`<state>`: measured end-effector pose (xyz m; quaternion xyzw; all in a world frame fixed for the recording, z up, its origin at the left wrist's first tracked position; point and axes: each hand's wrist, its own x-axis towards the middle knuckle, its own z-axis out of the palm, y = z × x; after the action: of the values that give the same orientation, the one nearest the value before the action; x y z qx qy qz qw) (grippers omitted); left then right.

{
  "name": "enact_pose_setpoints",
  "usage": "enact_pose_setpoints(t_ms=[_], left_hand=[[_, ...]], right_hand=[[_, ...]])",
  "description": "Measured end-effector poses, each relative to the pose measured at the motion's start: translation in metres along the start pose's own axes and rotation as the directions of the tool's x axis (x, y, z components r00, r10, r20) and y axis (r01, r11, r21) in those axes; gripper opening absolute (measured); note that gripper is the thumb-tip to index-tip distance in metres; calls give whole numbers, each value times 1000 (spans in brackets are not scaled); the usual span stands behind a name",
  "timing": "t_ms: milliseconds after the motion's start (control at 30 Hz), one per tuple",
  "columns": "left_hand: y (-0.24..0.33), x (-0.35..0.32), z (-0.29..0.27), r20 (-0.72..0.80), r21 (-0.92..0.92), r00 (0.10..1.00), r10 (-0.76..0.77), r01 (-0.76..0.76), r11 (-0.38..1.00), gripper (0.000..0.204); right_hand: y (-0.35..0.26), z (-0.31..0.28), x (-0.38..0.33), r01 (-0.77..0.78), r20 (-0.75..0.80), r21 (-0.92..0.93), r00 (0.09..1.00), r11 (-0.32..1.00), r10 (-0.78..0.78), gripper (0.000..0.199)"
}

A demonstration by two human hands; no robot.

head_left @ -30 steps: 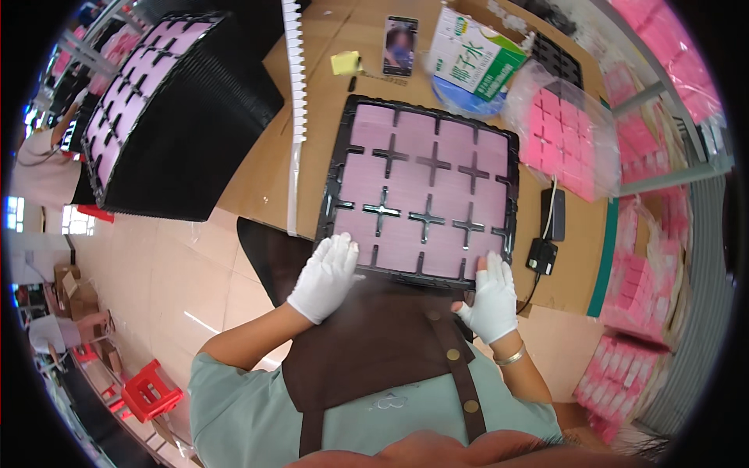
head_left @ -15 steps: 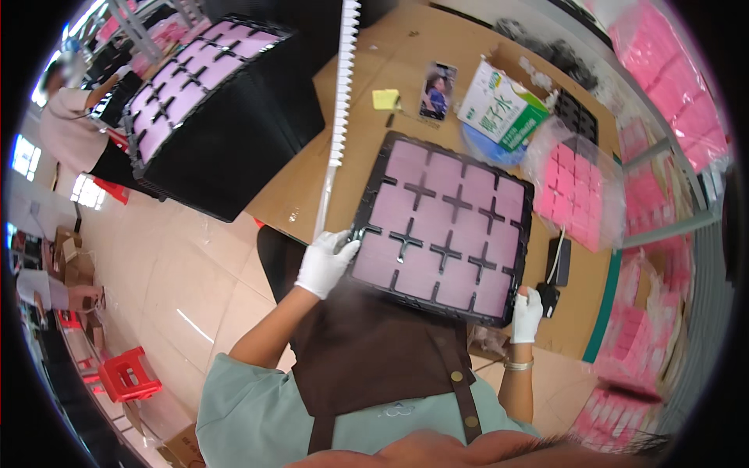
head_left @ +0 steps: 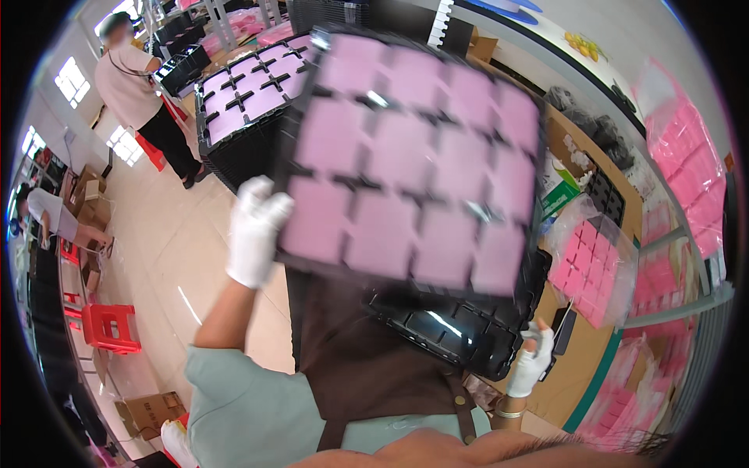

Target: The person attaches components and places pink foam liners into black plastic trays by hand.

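A black plastic tray with pink square pads and black cross-shaped dividers (head_left: 402,156) is lifted and tilted in front of me, smeared by motion. My left hand (head_left: 256,230), in a white glove, is closed on its left edge. Lower down, a glossy black tray (head_left: 445,324) without pink pads lies partly hidden beneath the raised one. At the right edge of that lower tray is my right hand (head_left: 533,363), gloved with bare fingertips showing. Its fingers are loosely bent and apart, with nothing visible between them.
A tall black tray stack (head_left: 242,97), topped with pink pads, stands at the left. A bagged pink sheet (head_left: 581,261), a black charger-like box (head_left: 563,324) and a green-white carton (head_left: 558,187) lie at the right. A co-worker (head_left: 129,86) stands far left; a red stool (head_left: 111,327) is on the floor.
The pink-padded tray has risen off the table, up and leftward, with my left hand on it. The lower black tray has come into view. My right hand has dropped slightly, away from the padded tray.
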<state>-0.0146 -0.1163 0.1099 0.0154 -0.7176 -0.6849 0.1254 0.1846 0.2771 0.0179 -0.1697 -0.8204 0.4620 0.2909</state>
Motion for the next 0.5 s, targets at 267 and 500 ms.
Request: enact_pose_setpoints(t_ms=[267,500], left_hand=[[14,147,-112,-477,-39,879,-4,-17,999,27],[-41,184,-134,-479,91,872,-96,158,983,15]], right_hand=[[36,47,0,-19,136,91,991,996,6,21],[35,47,17,8,121,-20,993,1000,-6,22]])
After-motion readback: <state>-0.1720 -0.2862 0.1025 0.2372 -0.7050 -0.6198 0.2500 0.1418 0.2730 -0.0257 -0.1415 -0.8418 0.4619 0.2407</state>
